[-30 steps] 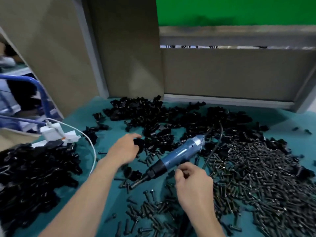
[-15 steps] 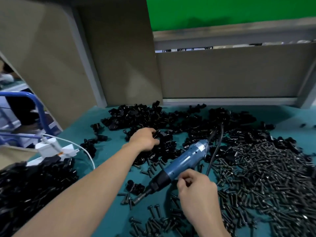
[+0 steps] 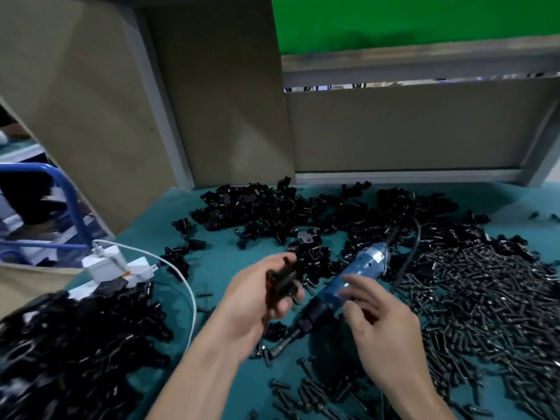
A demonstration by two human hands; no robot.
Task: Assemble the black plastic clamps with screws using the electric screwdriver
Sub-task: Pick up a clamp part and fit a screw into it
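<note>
My left hand [image 3: 257,301] is raised over the table and grips a black plastic clamp [image 3: 280,280] between fingers and thumb. The blue electric screwdriver [image 3: 365,265] lies on the teal table [image 3: 218,256], its tip pointing toward me and to the left. Over the screwdriver's body hovers my right hand [image 3: 385,319] with fingers spread; it is blurred, and contact with the tool is unclear. A heap of loose black clamps [image 3: 272,210] lies at the back. A wide pile of dark screws [image 3: 485,298] covers the right side.
Another heap of black clamps [image 3: 60,344] fills the near left. A white power adapter [image 3: 104,263] with a white cable [image 3: 185,283] sits at the left edge beside a blue metal frame [image 3: 71,204]. Cardboard panels [image 3: 218,101] wall off the back.
My left hand has come back from the far clamp heap with a clamp in it. My right hand has uncurled and spread its fingers over the screwdriver.
</note>
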